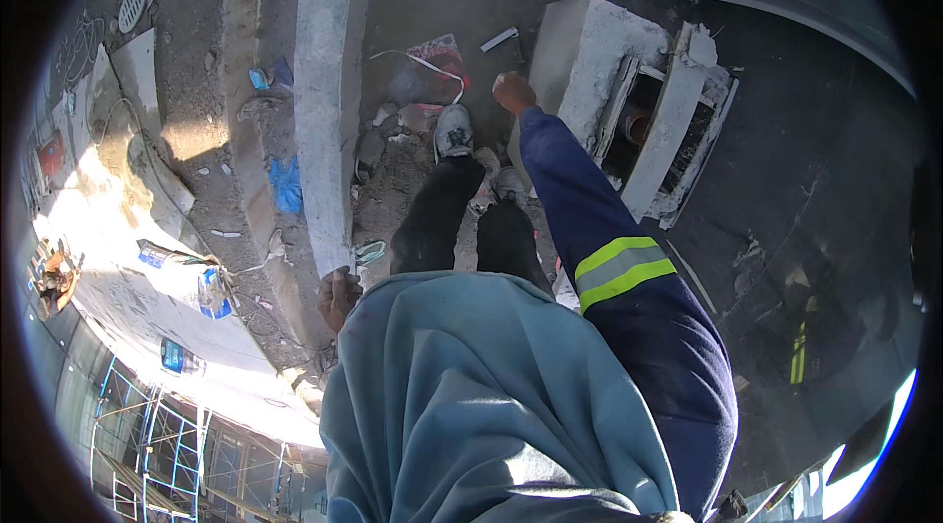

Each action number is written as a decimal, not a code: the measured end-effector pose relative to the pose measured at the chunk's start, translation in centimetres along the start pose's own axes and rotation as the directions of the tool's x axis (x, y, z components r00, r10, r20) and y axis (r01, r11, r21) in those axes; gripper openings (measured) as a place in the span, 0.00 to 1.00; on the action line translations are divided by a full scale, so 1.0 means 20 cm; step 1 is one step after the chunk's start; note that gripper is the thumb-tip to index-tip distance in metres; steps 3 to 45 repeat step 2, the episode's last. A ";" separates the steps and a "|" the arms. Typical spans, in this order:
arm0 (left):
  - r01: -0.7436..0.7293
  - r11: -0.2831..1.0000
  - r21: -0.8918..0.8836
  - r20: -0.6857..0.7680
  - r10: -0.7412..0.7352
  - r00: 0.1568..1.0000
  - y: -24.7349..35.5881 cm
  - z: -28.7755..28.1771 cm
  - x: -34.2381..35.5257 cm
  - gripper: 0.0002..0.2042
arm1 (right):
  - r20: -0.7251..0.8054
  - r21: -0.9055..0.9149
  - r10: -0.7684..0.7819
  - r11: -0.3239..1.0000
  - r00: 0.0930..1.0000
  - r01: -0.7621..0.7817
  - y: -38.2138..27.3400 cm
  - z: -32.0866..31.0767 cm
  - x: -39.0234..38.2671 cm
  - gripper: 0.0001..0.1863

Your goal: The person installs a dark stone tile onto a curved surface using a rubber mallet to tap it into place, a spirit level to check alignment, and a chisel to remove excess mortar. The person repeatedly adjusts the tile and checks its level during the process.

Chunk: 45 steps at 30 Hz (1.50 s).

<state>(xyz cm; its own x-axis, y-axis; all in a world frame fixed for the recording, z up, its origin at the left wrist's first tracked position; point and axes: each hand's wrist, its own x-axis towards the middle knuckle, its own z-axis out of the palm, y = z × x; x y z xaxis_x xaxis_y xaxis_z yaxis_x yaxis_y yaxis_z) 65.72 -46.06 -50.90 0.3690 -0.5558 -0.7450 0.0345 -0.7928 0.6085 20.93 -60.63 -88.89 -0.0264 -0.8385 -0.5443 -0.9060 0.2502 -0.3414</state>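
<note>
My right hand (513,93), at the end of a dark blue sleeve with a reflective band, reaches forward beside a grey concrete block (560,52). Its fingers are curled into a fist and nothing shows sticking out of it; whether it touches the block I cannot tell. My left hand (339,297) hangs low near my left side, next to the near end of a long concrete curb (329,81). The fingers there are bent inward, with no object visible in them. One of my shoes (454,133) stands forward on rubble-strewn ground.
A broken opening with a pale bar (673,120) across it adjoins the block. Ahead lie a red and clear plastic scrap (432,66) and a white strip (499,40). Blue plastic (286,185) lies left of the curb. Scaffolding (177,435) and a person (56,280) are far left.
</note>
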 end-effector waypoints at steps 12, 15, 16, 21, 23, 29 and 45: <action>0.009 1.000 0.005 -0.044 -0.009 0.999 -0.09 0.00 0.11 0.16 | -0.066 0.101 0.098 0.991 0.993 -0.091 0.02 0.21 0.21 0.13; 0.009 1.000 0.005 -0.044 -0.009 0.999 -0.09 0.00 0.11 0.16 | -0.066 0.101 0.098 0.991 0.993 -0.091 0.02 0.21 0.21 0.13; 0.009 1.000 0.005 -0.044 -0.009 0.999 -0.09 0.00 0.11 0.16 | -0.066 0.101 0.098 0.991 0.993 -0.091 0.02 0.21 0.21 0.13; 0.009 1.000 0.005 -0.044 -0.009 0.999 -0.09 0.00 0.11 0.16 | -0.066 0.101 0.098 0.991 0.993 -0.091 0.02 0.21 0.21 0.13; 0.009 1.000 0.005 -0.044 -0.009 0.999 -0.09 0.00 0.11 0.16 | -0.066 0.101 0.098 0.991 0.993 -0.091 0.02 0.21 0.21 0.13; 0.009 1.000 0.005 -0.044 -0.009 0.999 -0.09 0.00 0.11 0.16 | -0.066 0.101 0.098 0.991 0.993 -0.091 0.02 0.21 0.21 0.13; 0.009 1.000 0.005 -0.044 -0.009 0.999 -0.09 0.00 0.11 0.16 | -0.066 0.101 0.098 0.991 0.993 -0.091 0.02 0.21 0.21 0.13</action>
